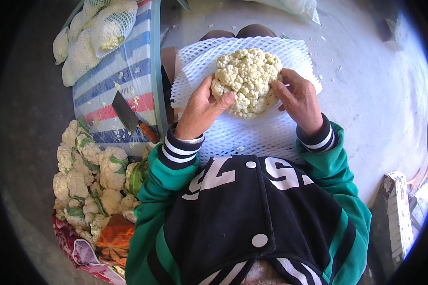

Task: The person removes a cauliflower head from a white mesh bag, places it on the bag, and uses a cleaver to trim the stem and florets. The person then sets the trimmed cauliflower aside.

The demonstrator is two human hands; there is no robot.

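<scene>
A cream-white cauliflower head (249, 80) lies florets up between my two hands. Below it, white foam netting (192, 85) is spread across my lap. My left hand (205, 107) grips the head's left side, its thumb resting over the florets. On the opposite side my right hand (299, 98) holds the edge, with thumb and forefinger against the florets. The underside of the head and some of my fingertips are hidden.
Left of me, a striped plastic-covered table (114, 82) bears a cleaver (133, 117) with a wooden handle. Net-wrapped cauliflowers (110, 28) lie at its far end. Loose cauliflowers (92, 178) are heaped nearer me. A white plastic bag (296, 7) rests on the floor ahead.
</scene>
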